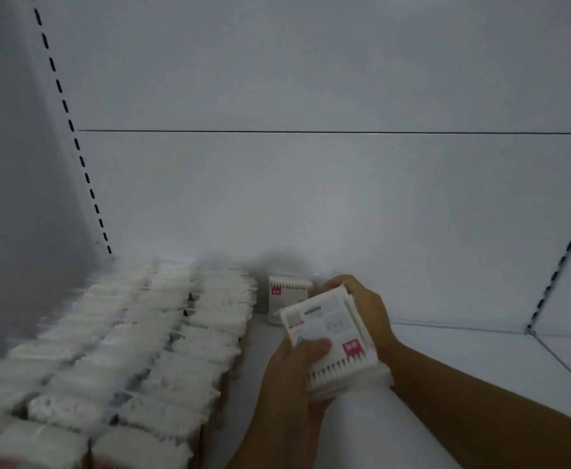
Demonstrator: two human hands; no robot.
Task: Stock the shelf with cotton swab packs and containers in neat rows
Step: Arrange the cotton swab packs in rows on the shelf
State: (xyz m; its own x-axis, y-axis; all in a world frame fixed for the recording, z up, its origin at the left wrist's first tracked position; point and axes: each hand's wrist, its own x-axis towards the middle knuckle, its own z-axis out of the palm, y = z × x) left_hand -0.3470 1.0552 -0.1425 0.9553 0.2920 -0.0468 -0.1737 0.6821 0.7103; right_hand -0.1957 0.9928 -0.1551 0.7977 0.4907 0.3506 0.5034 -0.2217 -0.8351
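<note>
Both hands hold a stack of flat white cotton swab packs (331, 336) with a pink label, tilted above the white shelf (446, 367). My left hand (294, 384) grips the stack's near left corner, thumb on top. My right hand (365, 309) curls round its far right edge. One pack (289, 292) stands upright against the back wall just behind the stack. To the left, three rows of cotton swab packs (142, 350) run from the back wall toward the front, blurred.
A white back panel (311, 198) closes off the shelf. Slotted uprights stand at the left (74, 137) and right (565, 252). Bare shelf surface lies right of the held stack.
</note>
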